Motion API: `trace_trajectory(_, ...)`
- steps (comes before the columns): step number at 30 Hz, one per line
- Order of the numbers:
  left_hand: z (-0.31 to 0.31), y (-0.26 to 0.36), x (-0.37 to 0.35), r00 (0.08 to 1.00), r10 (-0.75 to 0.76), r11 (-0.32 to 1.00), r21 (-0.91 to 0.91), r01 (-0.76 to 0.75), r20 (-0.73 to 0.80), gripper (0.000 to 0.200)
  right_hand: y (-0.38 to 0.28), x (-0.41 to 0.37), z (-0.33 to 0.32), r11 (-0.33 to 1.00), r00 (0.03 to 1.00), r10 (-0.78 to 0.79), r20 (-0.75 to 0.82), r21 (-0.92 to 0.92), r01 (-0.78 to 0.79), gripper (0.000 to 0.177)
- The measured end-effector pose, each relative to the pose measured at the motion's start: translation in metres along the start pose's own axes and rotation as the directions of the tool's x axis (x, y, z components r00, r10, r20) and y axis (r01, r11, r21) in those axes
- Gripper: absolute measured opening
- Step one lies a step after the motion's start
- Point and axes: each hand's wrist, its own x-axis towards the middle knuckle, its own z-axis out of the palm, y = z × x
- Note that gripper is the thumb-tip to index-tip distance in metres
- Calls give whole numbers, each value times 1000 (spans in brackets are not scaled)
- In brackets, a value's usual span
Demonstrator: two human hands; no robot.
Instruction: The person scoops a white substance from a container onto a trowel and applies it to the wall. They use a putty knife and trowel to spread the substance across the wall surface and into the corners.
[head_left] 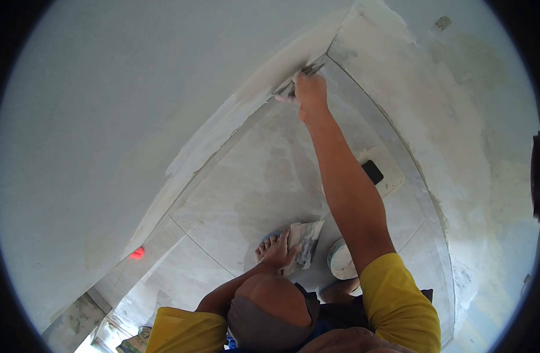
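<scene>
Far forward, near the corner, my right hand (311,93) grips a plastering trowel (287,90) with its blade against the lower left wall. The fingers are wrapped round its handle. Close to my foot (266,245), my left hand (277,254) holds a flat board (307,242) smeared with white and grey plaster. Its fingers lie along the board's left edge, and part of its grip is hidden. A pale strip of plaster (223,120) runs along the foot of the left wall.
A round white bucket (342,262) stands beside my leg. Further forward, a black phone-like object (372,172) rests on a whitish board (392,179), partly behind my right arm. A small red object (137,253) sits by the left wall. Grey tiles (246,170) cover the floor.
</scene>
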Motion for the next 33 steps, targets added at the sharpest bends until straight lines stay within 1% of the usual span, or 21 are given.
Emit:
trace_trajectory(1, 3, -3, 2, 1000, 0, 1000, 2, 0, 1, 82, -11, -5, 0, 1000, 1000, 2, -1, 0, -2, 19)
trace_trajectory(3, 5, -2, 2, 1000, -2, 1000, 2, 2, 9, 82, -44, -27, -4, 962, 978, -206, -31, -190, 197, 17)
trace_trajectory(4, 2, 0, 2, 1000, 1, 1000, -2, -1, 6, 82, -58, -34, -11, 962, 978, -204, -32, -191, 194, 17)
trace_trajectory(6, 5, -3, -2, 1000, -4, 1000, -1, 4, 12, 82, -76, -43, -30, 981, 984, -176, -22, 83, 177, 16)
trace_trajectory(7, 8, -6, 3, 1000, 7, 1000, -12, -7, -1, 82, -71, -34, -33, 980, 984, -180, -15, 87, 181, 16)
trace_trajectory(9, 14, -9, 0, 1000, 10, 1000, -18, -10, 1, 82, -38, -8, -41, 941, 933, -338, -120, -18, 338, 18)
trace_trajectory(10, 13, -9, 4, 1000, -8, 1000, 1, 8, 5, 82, -21, 5, -41, 940, 932, -341, -125, -10, 342, 18)
trace_trajectory(11, 11, -9, 6, 1000, -27, 999, 19, 27, 12, 82, -2, 17, -42, 892, 902, -419, -104, -231, 388, 19)
trace_trajectory(12, 12, -9, 3, 999, -32, 999, 24, 31, 20, 82, 18, 22, -47, 799, 875, -480, -67, -444, 405, 20)
trace_trajectory(14, 8, -6, 5, 997, -56, 998, 22, 55, 48, 82, 48, 14, -24, 741, 842, -538, -44, -501, 448, 22)
trace_trajectory(16, 10, -8, 4, 998, -51, 998, 45, 50, 30, 81, 40, -50, 11, 723, 849, -524, -62, -559, 405, 21)
trace_trajectory(18, 12, -9, 5, 999, -44, 997, 62, 43, 12, 81, 62, -98, 32, 677, 787, -616, 7, -506, 534, 19)
trace_trajectory(19, 13, -11, 4, 1000, -19, 999, 52, 18, 24, 81, 59, -117, 25, 676, 788, -616, 3, -511, 531, 19)
trace_trajectory(21, 10, -9, 8, 999, 17, 999, 49, -18, 30, 81, 42, -140, 20, 777, 829, -541, 141, -294, 557, 19)
trace_trajectory(23, 12, -8, 5, 999, -36, 998, 54, 36, 0, 83, 52, -106, -6, 729, 866, -486, 119, -492, 476, 20)
trace_trajectory(25, 10, -6, 1, 1000, -29, 999, 37, 29, 1, 83, 22, -54, -19, 756, 790, -608, -81, -362, 545, 20)
trace_trajectory(27, 6, -4, 5, 1000, 1, 1000, 26, -1, -9, 84, 3, 0, -33, 575, 596, -798, -91, -413, 706, 20)
trace_trajectory(28, 7, -5, 3, 1000, 6, 1000, 9, -6, -8, 83, -1, 11, -31, 572, 595, -799, -88, -416, 707, 20)
trace_trajectory(30, 11, -10, 5, 1000, 20, 1000, -8, -20, -15, 83, -12, 21, -27, 726, 746, -654, -122, -379, 574, 20)
trace_trajectory(32, 24, -20, 10, 999, 6, 1000, -24, -6, -36, 82, 8, -5, -10, 714, 809, -583, -81, -527, 461, 23)
trace_trajectory(33, 20, -16, 8, 999, 9, 1000, -26, -10, -38, 82, 18, -40, 7, 683, 758, -650, -48, -475, 555, 29)
